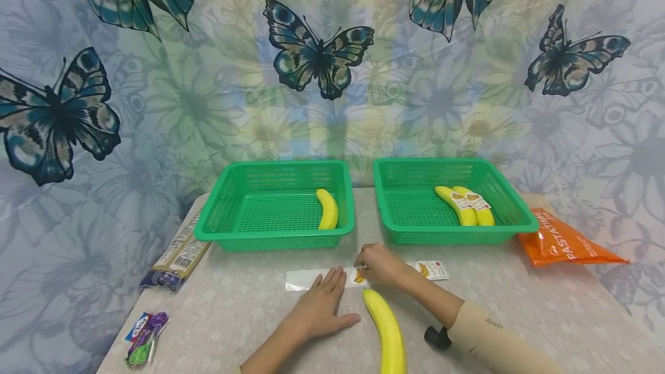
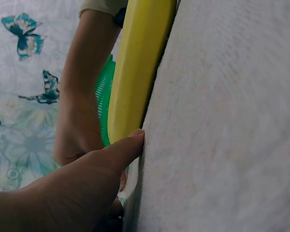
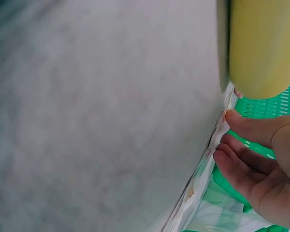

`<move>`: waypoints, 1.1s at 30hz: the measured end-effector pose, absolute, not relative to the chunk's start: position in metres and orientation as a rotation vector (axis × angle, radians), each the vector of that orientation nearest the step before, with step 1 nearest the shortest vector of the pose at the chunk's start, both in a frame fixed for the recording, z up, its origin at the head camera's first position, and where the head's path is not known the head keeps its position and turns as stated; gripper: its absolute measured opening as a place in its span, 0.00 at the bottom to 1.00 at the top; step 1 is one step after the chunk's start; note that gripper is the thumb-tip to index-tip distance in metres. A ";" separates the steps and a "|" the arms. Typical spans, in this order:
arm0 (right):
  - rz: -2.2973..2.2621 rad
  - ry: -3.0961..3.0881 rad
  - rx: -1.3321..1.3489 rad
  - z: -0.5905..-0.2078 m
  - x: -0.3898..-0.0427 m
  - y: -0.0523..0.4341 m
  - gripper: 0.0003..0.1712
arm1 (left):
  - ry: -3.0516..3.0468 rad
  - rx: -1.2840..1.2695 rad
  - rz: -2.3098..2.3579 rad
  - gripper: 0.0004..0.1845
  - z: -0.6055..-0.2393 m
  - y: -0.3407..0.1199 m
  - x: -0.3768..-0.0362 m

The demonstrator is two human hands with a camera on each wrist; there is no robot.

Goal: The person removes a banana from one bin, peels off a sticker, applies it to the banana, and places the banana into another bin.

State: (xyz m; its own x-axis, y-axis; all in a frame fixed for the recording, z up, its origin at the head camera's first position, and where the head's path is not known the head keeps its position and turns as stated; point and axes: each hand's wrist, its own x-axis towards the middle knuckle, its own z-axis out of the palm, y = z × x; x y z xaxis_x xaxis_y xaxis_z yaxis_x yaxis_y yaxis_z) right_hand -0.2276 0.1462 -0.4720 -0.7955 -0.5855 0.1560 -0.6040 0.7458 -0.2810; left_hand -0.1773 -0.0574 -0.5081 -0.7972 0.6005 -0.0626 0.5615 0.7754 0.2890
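Note:
A white sticker strip (image 1: 303,280) lies on the table in front of two green baskets. My left hand (image 1: 324,299) presses flat on it with straight fingers. My right hand (image 1: 370,265) pinches a banana sticker (image 1: 359,275) at the strip's middle. In the right wrist view its curled fingers (image 3: 249,157) touch the strip's edge (image 3: 203,186). A loose yellow banana (image 1: 388,332) lies just near of both hands, its tip (image 3: 263,43) close to the fingers. My left thumb (image 2: 118,152) rests beside that banana (image 2: 135,63).
The left basket (image 1: 223,212) holds one banana (image 1: 328,209). The right basket (image 1: 511,204) holds two labelled bananas (image 1: 464,205). An orange bag (image 1: 563,242) lies at the right, a printed packet (image 1: 178,255) at the left, small wrappers (image 1: 145,336) near the front left corner.

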 end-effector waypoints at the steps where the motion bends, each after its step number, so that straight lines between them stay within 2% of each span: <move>1: 0.492 -2.873 0.978 -0.472 -0.227 0.147 0.04 | 2.815 0.932 0.390 0.52 -0.509 -0.057 -0.177; 10: 0.593 -2.843 0.878 -0.468 -0.215 0.155 0.05 | 2.808 0.931 0.391 0.52 -0.508 -0.055 -0.176; 24: 0.978 -2.715 0.617 -0.440 -0.171 0.196 0.02 | 2.855 0.935 0.516 0.56 -0.513 -0.058 -0.176; 33: 1.107 -2.749 0.496 -0.434 -0.147 0.204 0.02 | 2.916 1.090 0.487 0.56 -0.501 -0.050 -0.169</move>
State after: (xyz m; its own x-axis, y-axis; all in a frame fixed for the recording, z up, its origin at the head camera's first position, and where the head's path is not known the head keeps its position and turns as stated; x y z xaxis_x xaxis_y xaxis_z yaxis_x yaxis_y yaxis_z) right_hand -0.1468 0.2035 -0.4345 -0.9364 -0.2503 0.2460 -0.3510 0.6757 -0.6483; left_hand -0.1686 -0.0503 -0.5015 -0.7605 0.6390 0.1157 0.6419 0.7128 0.2826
